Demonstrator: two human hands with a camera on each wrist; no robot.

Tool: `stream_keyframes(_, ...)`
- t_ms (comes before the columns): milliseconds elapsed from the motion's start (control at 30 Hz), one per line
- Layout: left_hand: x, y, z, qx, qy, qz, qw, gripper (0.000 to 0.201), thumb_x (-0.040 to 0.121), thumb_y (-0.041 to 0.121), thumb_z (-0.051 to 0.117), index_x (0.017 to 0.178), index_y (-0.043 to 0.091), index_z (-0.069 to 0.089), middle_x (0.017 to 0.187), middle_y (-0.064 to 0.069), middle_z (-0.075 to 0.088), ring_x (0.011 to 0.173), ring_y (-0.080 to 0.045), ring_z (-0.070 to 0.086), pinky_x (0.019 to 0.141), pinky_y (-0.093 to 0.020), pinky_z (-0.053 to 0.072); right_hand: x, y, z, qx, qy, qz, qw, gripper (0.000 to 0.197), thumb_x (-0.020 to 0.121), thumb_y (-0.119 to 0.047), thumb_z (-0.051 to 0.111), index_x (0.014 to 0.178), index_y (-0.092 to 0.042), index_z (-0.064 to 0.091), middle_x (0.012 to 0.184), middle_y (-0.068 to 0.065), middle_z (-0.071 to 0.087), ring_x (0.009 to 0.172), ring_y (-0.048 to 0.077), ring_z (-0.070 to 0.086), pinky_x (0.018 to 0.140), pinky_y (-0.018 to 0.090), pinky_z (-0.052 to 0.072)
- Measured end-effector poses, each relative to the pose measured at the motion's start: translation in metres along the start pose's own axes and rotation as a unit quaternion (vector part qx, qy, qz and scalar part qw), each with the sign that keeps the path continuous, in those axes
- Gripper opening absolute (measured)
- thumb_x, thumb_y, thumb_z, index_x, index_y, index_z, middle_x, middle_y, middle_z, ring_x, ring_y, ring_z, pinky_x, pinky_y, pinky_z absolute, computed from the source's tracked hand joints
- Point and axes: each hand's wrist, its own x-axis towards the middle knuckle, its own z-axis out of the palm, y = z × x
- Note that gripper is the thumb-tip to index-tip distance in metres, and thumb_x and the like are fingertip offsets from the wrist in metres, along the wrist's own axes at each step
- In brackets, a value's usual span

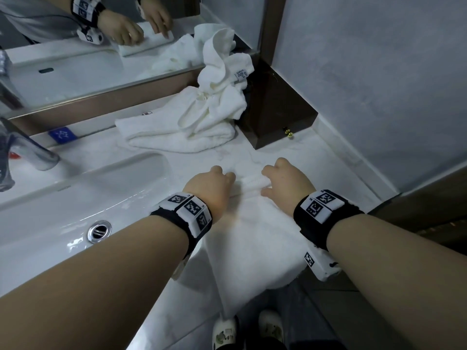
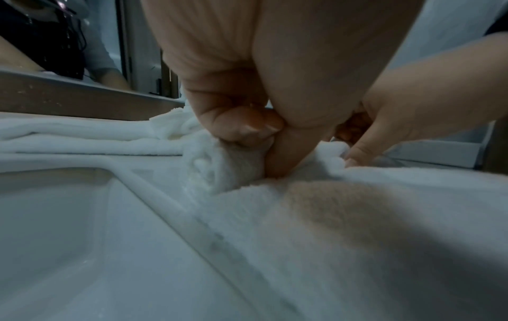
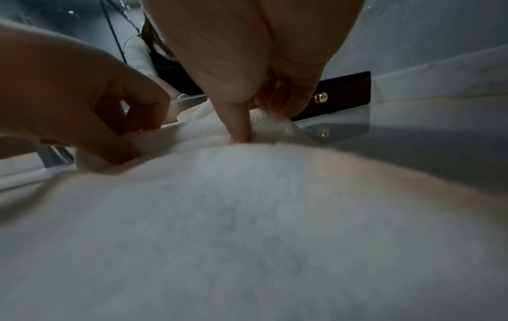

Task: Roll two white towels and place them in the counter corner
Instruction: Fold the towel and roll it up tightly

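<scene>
A white towel (image 1: 255, 238) lies flat on the counter (image 1: 303, 157) and hangs over its front edge. Its far end is curled into a small roll (image 1: 249, 184). My left hand (image 1: 214, 183) grips the roll's left end (image 2: 219, 165) with curled fingers and thumb. My right hand (image 1: 285, 181) grips the right end, fingers curled over the roll (image 3: 264, 128). A second white towel (image 1: 197, 122) lies crumpled in a heap at the back, by the mirror and the dark box.
A white sink basin (image 1: 83, 198) with a metal drain (image 1: 99, 231) lies left of the towel, with a chrome tap (image 1: 30, 150) behind it. A dark brown box (image 1: 278, 114) with a brass knob fills the back corner. A mirror (image 1: 75, 59) runs along the back, a grey wall on the right.
</scene>
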Motion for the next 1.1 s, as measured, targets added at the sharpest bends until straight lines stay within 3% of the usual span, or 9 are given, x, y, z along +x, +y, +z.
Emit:
stream_keyframes(133,0.003,-0.003,-0.002,-0.008,-0.015,0.025,1.000,0.023,0.079,0.000,0.051,0.086,0.018,0.038,0.085,0.001,0.036,0.060,-0.020,0.042,0.047,-0.029,0.026,0.002,-0.005,0.002,0.012,0.008,0.002,1.000,0.026,0.089,-0.018,0.063,0.110,-0.004,0.059,0.116,0.013,0.045,0.096,0.030,0.054,0.087,0.036,0.047)
stream_keyframes(267,0.002,0.002,-0.003,0.008,-0.032,0.050,0.998,0.020,0.081,0.003,0.050,0.089,0.017,0.040,0.093,-0.001,0.042,0.061,-0.019,0.040,0.055,-0.033,0.034,0.004,-0.008,-0.004,-0.002,-0.023,0.008,1.000,0.029,0.089,-0.019,0.063,0.114,-0.007,0.057,0.115,0.012,0.046,0.093,0.031,0.056,0.081,0.037,0.048)
stream_keyframes(467,-0.007,0.006,0.003,0.028,-0.025,0.060,0.998,0.028,0.079,-0.002,0.050,0.091,0.018,0.035,0.090,0.000,0.034,0.056,-0.018,0.035,0.052,-0.033,0.032,0.002,-0.007,-0.016,0.011,-0.073,0.024,0.997,0.027,0.084,-0.014,0.052,0.110,-0.011,0.056,0.115,0.008,0.044,0.087,0.027,0.054,0.073,0.031,0.044)
stream_keyframes(633,-0.012,0.010,0.009,0.052,-0.024,0.073,0.996,0.037,0.077,-0.003,0.054,0.108,0.015,0.047,0.088,0.001,0.028,0.053,-0.020,0.038,0.044,-0.032,0.027,-0.008,-0.006,-0.010,0.017,-0.069,0.023,0.997,0.056,0.078,-0.048,0.070,0.118,-0.013,0.054,0.117,0.007,0.041,0.093,0.024,0.055,0.085,0.033,0.048)
stream_keyframes(700,-0.014,0.009,0.012,0.071,-0.014,0.101,0.992,0.042,0.080,-0.001,0.052,0.118,0.015,0.048,0.088,0.001,0.027,0.051,-0.019,0.035,0.042,-0.032,0.024,-0.011,-0.010,-0.006,0.032,-0.058,0.043,0.997,0.062,0.076,-0.056,0.069,0.118,-0.013,0.054,0.115,0.007,0.042,0.094,0.024,0.054,0.084,0.033,0.048)
stream_keyframes(767,-0.015,0.008,0.013,0.084,-0.018,0.120,0.989,0.045,0.082,0.000,0.050,0.124,0.015,0.047,0.091,-0.001,0.028,0.050,-0.019,0.033,0.044,-0.033,0.024,-0.010,-0.013,-0.005,0.047,-0.053,0.061,0.996,0.056,0.084,-0.058,0.059,0.115,-0.011,0.056,0.113,0.009,0.047,0.095,0.026,0.054,0.081,0.033,0.046)
stream_keyframes(867,-0.017,0.009,0.010,0.086,-0.033,0.119,0.989,0.035,0.083,0.000,0.050,0.116,0.012,0.048,0.095,-0.003,0.032,0.052,-0.020,0.034,0.046,-0.034,0.028,-0.005,-0.013,-0.014,0.036,-0.073,0.055,0.995,0.042,0.097,-0.043,0.049,0.117,-0.007,0.057,0.117,0.015,0.054,0.102,0.030,0.056,0.085,0.036,0.045)
stream_keyframes(1000,-0.016,0.004,0.000,0.026,-0.071,0.096,0.993,0.029,0.081,-0.004,0.046,0.103,0.016,0.049,0.096,0.002,0.032,0.058,-0.019,0.043,0.050,-0.031,0.032,0.001,-0.012,-0.030,0.037,-0.104,0.035,0.993,0.032,0.095,-0.032,0.058,0.111,-0.005,0.057,0.117,0.013,0.062,0.106,0.029,0.057,0.089,0.035,0.046)
stream_keyframes(1100,-0.009,-0.010,-0.005,-0.074,-0.063,0.081,0.992,0.022,0.081,-0.004,0.045,0.080,0.018,0.046,0.091,0.003,0.048,0.066,-0.017,0.051,0.059,-0.029,0.039,0.002,-0.017,-0.037,0.015,-0.118,0.027,0.993,0.028,0.094,-0.029,0.060,0.108,-0.005,0.057,0.111,0.013,0.063,0.103,0.029,0.058,0.086,0.036,0.047)
